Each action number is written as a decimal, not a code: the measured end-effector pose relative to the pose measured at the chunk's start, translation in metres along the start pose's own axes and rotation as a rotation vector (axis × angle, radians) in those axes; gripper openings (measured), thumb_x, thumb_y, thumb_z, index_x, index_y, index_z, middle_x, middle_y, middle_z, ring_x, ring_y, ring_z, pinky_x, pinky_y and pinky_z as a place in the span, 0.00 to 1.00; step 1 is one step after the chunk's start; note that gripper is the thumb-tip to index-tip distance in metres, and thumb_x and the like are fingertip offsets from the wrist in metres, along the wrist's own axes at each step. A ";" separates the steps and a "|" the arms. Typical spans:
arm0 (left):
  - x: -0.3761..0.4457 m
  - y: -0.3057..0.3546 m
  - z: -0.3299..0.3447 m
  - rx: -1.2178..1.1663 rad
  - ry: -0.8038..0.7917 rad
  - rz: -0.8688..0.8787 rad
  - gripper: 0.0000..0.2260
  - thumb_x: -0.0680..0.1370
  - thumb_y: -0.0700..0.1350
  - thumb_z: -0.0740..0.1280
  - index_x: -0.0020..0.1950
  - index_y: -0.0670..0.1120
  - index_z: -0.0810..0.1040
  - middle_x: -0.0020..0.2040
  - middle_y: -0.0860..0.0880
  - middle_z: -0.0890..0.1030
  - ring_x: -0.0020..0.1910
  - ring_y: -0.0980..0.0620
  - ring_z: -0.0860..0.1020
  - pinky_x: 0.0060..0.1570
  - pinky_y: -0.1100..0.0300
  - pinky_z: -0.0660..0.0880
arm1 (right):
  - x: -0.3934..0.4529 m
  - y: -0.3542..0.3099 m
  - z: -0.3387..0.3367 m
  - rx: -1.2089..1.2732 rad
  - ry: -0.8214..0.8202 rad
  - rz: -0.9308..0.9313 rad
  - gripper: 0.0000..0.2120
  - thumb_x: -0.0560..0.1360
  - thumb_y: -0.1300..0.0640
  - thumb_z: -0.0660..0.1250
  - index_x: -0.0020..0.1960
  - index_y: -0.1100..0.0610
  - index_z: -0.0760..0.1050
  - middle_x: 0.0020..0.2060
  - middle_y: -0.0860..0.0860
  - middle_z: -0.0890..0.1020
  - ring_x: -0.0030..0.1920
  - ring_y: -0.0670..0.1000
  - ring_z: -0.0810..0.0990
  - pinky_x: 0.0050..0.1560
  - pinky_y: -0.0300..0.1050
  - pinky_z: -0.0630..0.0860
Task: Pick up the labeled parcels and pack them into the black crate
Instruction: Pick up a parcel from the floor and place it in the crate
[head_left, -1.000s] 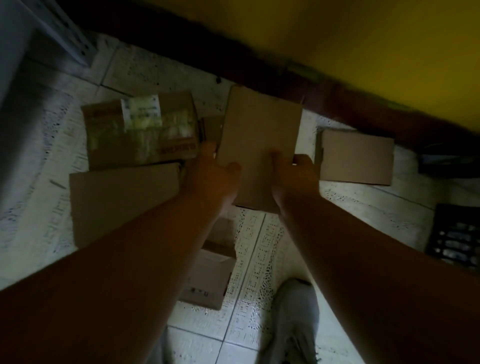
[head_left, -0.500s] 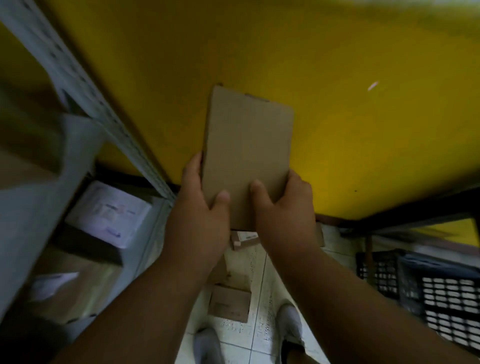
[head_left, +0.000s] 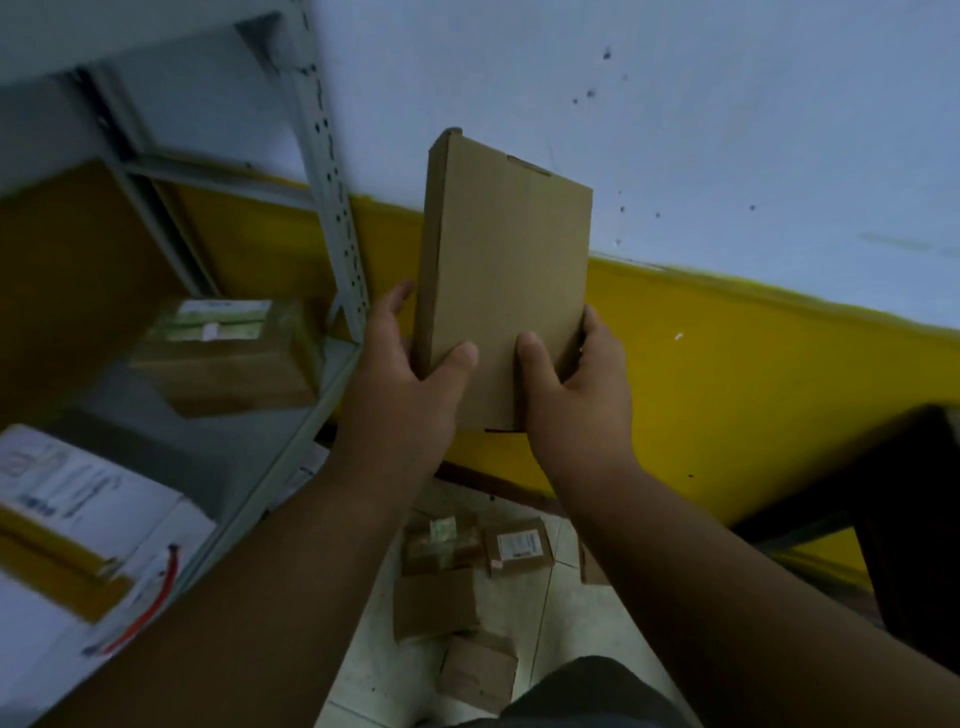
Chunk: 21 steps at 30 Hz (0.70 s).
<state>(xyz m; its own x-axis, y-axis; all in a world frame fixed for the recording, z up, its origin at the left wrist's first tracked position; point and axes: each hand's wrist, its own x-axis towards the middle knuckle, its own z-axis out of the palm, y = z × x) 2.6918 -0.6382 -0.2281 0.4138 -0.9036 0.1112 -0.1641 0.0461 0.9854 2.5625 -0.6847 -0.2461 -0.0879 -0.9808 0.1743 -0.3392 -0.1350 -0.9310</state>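
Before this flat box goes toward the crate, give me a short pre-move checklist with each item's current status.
1. Two-handed grip: left hand and right hand both hold the flat cardboard box at its lower end: ok.
2. Box free of the metal shelf post: ok.
3. Label on the box: the face toward the camera is plain; other side hidden: cannot tell.
4. Black crate located: not in view: cannot tell.
5. Footing: small parcels on the floor lie near the feet: not ok.

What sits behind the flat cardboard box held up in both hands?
Behind the flat box show the grey-blue wall and its yellow band. The stretch directly behind it is covered.
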 end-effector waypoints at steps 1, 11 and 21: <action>-0.002 0.006 -0.004 -0.039 0.016 -0.014 0.26 0.70 0.57 0.68 0.67 0.66 0.68 0.55 0.63 0.80 0.50 0.66 0.80 0.44 0.64 0.80 | -0.001 -0.007 0.001 0.003 -0.019 -0.018 0.37 0.77 0.42 0.66 0.80 0.53 0.56 0.70 0.48 0.68 0.65 0.45 0.71 0.66 0.51 0.75; -0.027 0.053 -0.020 0.052 0.060 0.097 0.20 0.75 0.51 0.69 0.67 0.60 0.71 0.59 0.58 0.81 0.55 0.59 0.80 0.49 0.61 0.81 | -0.008 -0.076 -0.003 0.158 -0.377 -0.097 0.52 0.62 0.24 0.61 0.79 0.50 0.59 0.74 0.47 0.68 0.71 0.48 0.70 0.67 0.55 0.74; -0.089 0.059 0.018 0.293 0.266 0.123 0.22 0.76 0.54 0.66 0.71 0.60 0.71 0.73 0.59 0.66 0.70 0.67 0.64 0.64 0.67 0.67 | 0.017 -0.053 -0.045 0.522 -0.884 -0.096 0.18 0.71 0.54 0.71 0.61 0.52 0.77 0.53 0.47 0.86 0.52 0.48 0.86 0.46 0.44 0.83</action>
<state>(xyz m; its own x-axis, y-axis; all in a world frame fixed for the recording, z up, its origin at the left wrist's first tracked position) 2.6296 -0.5626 -0.1821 0.5859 -0.7554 0.2934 -0.4592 -0.0112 0.8882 2.5369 -0.6881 -0.1799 0.7101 -0.6871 0.1538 0.1592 -0.0560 -0.9857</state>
